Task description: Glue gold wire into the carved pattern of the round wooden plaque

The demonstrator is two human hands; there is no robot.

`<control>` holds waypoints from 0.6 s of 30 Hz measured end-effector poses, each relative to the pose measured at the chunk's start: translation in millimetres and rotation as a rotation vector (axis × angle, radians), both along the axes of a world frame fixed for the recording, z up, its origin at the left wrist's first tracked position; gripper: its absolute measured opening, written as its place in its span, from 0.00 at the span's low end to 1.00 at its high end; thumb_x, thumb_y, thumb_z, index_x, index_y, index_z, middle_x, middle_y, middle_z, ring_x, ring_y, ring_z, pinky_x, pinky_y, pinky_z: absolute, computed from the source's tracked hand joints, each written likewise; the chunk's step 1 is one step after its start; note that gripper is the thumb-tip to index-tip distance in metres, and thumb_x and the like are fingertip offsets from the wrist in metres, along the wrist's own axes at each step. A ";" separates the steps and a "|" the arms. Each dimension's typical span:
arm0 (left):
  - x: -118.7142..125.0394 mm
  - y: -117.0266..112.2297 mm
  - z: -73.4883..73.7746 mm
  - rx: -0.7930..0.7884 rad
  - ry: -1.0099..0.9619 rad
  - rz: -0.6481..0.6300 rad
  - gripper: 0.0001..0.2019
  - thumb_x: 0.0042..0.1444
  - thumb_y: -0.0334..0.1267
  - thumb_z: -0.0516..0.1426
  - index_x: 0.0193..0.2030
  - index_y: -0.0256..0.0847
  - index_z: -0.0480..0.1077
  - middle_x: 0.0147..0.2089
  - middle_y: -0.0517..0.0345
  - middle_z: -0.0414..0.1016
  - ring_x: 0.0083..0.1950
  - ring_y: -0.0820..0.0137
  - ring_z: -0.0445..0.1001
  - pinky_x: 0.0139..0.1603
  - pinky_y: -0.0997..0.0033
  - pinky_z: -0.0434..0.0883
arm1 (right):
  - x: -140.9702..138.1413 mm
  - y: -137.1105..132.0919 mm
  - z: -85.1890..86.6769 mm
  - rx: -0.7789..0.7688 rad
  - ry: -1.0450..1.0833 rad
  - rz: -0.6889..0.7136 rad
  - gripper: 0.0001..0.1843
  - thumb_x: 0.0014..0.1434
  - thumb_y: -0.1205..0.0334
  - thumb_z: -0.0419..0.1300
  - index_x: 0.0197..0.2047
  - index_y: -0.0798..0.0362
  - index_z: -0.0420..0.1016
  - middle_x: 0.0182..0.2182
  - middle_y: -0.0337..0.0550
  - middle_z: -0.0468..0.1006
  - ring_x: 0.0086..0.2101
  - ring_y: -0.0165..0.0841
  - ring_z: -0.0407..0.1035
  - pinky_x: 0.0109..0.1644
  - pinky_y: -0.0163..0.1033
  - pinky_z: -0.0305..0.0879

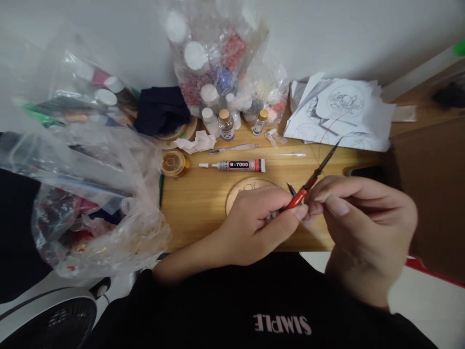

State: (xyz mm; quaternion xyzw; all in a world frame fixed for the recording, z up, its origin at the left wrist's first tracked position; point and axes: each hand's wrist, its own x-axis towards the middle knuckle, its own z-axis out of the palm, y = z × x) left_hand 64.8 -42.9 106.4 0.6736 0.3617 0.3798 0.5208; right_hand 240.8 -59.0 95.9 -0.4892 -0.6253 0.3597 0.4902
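My left hand (261, 220) is closed around a red-handled tool (301, 195) with a long, dark, tapering tip; its exact kind is unclear. The tip points up and to the right. Close beside it, my right hand (363, 218) pinches thumb against forefinger. A very thin thread or wire (321, 145) loops up from these fingers past the tool's tip. What lies between the fingertips is too small to make out. Partly hidden behind my left hand, a round wooden disc (236, 191) with a line drawing lies on the table.
Behind the hands lie a B-7000 glue tube (241, 166), a pen-like tool (236, 148) and a spool (174, 163). Small bottles (225, 126) stand before plastic bags (218, 58). Printed sheets (337, 109) are stacked at back right. A large plastic bag (119, 208) fills the left side.
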 end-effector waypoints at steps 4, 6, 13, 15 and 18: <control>0.0 -0.6 -0.1 0.005 0.004 -0.009 0.14 0.65 0.37 0.51 0.27 0.40 0.64 0.24 0.64 0.64 0.25 0.77 0.63 0.25 0.74 0.65 | 1.3 2.5 4.0 -0.103 0.321 0.129 0.15 0.60 0.79 0.57 0.39 0.50 0.80 0.29 0.40 0.80 0.28 0.31 0.76 0.32 0.37 0.74; 0.0 -0.5 0.2 0.009 -0.001 0.002 0.14 0.65 0.37 0.52 0.27 0.40 0.63 0.23 0.64 0.63 0.25 0.77 0.62 0.25 0.74 0.63 | -0.2 1.2 6.3 -0.136 0.351 0.127 0.15 0.59 0.79 0.59 0.40 0.50 0.81 0.29 0.40 0.81 0.28 0.31 0.76 0.33 0.36 0.75; 0.3 1.7 2.7 -0.070 -0.053 -0.019 0.15 0.64 0.36 0.53 0.24 0.40 0.63 0.22 0.64 0.61 0.25 0.77 0.61 0.28 0.73 0.61 | -3.8 3.1 8.9 -0.330 0.600 0.157 0.02 0.57 0.64 0.67 0.35 0.51 0.80 0.25 0.37 0.78 0.23 0.27 0.73 0.28 0.32 0.72; 0.6 1.7 3.1 -0.076 -0.061 -0.004 0.16 0.64 0.36 0.53 0.23 0.40 0.61 0.21 0.65 0.60 0.24 0.77 0.60 0.28 0.72 0.61 | -2.1 7.1 7.2 -0.423 0.739 0.264 0.03 0.57 0.62 0.67 0.33 0.51 0.78 0.23 0.36 0.76 0.20 0.25 0.70 0.24 0.29 0.68; 0.9 0.9 3.7 -0.090 -0.045 0.020 0.16 0.64 0.36 0.53 0.23 0.41 0.61 0.21 0.64 0.61 0.25 0.76 0.61 0.28 0.71 0.61 | -1.4 12.4 1.3 -0.576 0.994 0.443 0.07 0.59 0.58 0.65 0.32 0.51 0.75 0.21 0.32 0.71 0.15 0.20 0.63 0.19 0.27 0.61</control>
